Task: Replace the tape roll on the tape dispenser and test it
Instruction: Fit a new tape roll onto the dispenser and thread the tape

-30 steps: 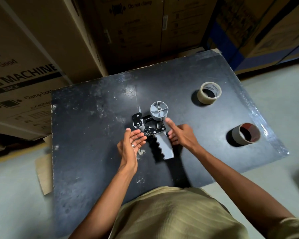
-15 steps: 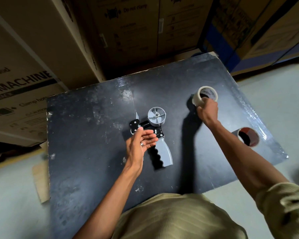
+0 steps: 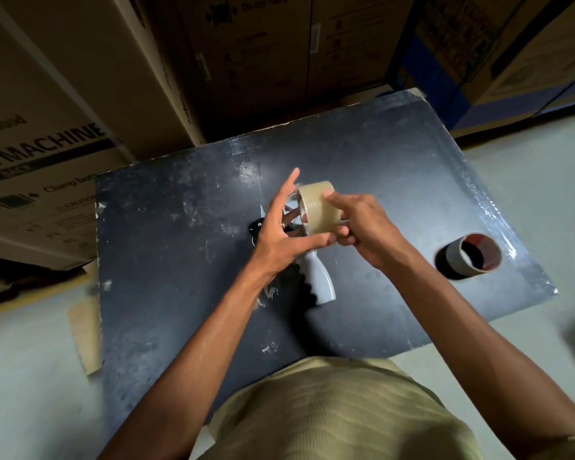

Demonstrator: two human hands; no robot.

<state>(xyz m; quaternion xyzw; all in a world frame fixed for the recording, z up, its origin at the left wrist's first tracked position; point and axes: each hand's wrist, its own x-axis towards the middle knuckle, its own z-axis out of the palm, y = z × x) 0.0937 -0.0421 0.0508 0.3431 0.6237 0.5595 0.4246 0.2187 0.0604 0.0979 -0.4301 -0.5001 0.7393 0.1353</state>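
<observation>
I see both hands meet at the centre of the frame, raised over the black tabletop (image 3: pixel 166 260). The right hand (image 3: pixel 362 224) is clamped on the tape roll (image 3: pixel 319 207), a pale tan roll held on edge with its open core facing left; fingers wrap over its top and its near side. The left hand (image 3: pixel 279 237) is spread wide, its thumb pressed under the roll's lower edge and its forefinger stretched up past the roll's upper left rim, so it steadies the roll more than it grips it. Just below and behind the hands lies the tape dispenser (image 3: pixel 319 283), flat on the tabletop: I can see its grey wavy handle pointing toward the lower right and a bit of its black front end left of the left hand. Its spool is mostly hidden by the hands. Well apart, at the right of the frame, an empty tape core (image 3: pixel 475 254) with a reddish inside rests on the tabletop. Cardboard boxes (image 3: pixel 63 127) fill the upper part of the frame.
</observation>
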